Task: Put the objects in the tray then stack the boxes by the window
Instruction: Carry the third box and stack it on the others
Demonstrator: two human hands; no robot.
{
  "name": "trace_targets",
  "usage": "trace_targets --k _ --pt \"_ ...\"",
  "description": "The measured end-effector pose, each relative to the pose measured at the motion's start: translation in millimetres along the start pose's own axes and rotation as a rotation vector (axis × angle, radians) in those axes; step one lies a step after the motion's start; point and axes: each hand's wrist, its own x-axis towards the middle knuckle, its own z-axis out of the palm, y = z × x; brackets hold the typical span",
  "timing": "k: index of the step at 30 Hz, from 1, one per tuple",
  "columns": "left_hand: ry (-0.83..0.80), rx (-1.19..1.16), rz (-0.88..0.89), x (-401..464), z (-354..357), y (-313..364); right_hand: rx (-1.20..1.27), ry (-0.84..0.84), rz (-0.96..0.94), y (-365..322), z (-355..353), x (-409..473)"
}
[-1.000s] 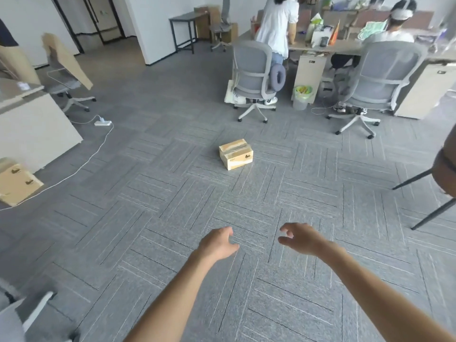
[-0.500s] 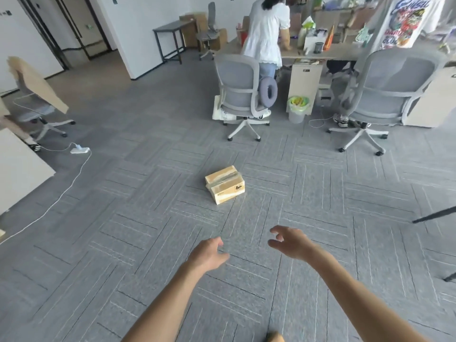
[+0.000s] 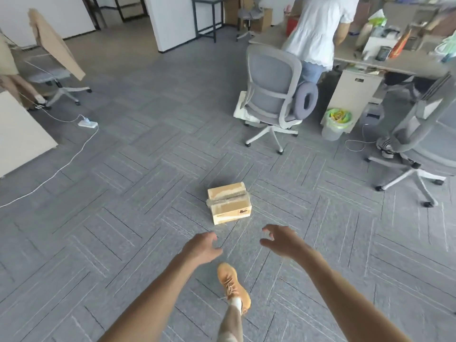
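A small taped cardboard box (image 3: 229, 204) lies on the grey carpet in the middle of the head view. My left hand (image 3: 201, 248) reaches forward just below and left of it, fingers apart, holding nothing. My right hand (image 3: 281, 239) is stretched out below and right of the box, fingers spread and curled, also empty. Neither hand touches the box. My foot in a tan shoe (image 3: 233, 285) is planted between my arms. No tray or window is in view.
A grey office chair (image 3: 271, 92) stands behind the box, another chair (image 3: 414, 144) at the right. A person stands at a cluttered desk (image 3: 394, 62). A bin (image 3: 336, 124) sits by the desk. A white cable and power strip (image 3: 87, 123) run along the left floor.
I have walked toward the box, which now appears larger and closer. Both hands have stayed extended and empty. My foot has come into view.
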Motion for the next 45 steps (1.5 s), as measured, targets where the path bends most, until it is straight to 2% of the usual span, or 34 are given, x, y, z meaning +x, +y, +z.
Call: trace_targets --k 6,12,19,24,29,32,36,40,45 --pt "-0.017 -0.067 -0.051 173 -29 23 -0.036 -0.09 0.06 15 -61 169" --pt "-0.059 -0.093 -0.143 285 -57 32 -0.008 -0.247 0.151 42 -99 298" --pt "-0.108 -0.153 -0.267 413 -24 12 0.108 -0.289 0.156 77 -96 444" --pt "-0.114 -0.269 -0.384 511 47 -30 0.144 -0.298 0.15 118 -39 560" --pt "-0.123 -0.319 -0.453 608 145 -89 0.178 -0.324 0.204 175 65 669" --pt "-0.034 -0.474 -0.489 660 210 -125 0.176 -0.344 0.23 216 133 722" --pt "0.107 -0.793 -0.591 714 292 -167 0.194 -0.259 0.24 266 207 781" --pt "0.185 -0.854 -0.642 759 350 -202 0.274 -0.179 0.245 302 259 831" --pt "0.249 -0.894 -0.614 812 374 -233 0.438 -0.096 0.189 321 298 878"
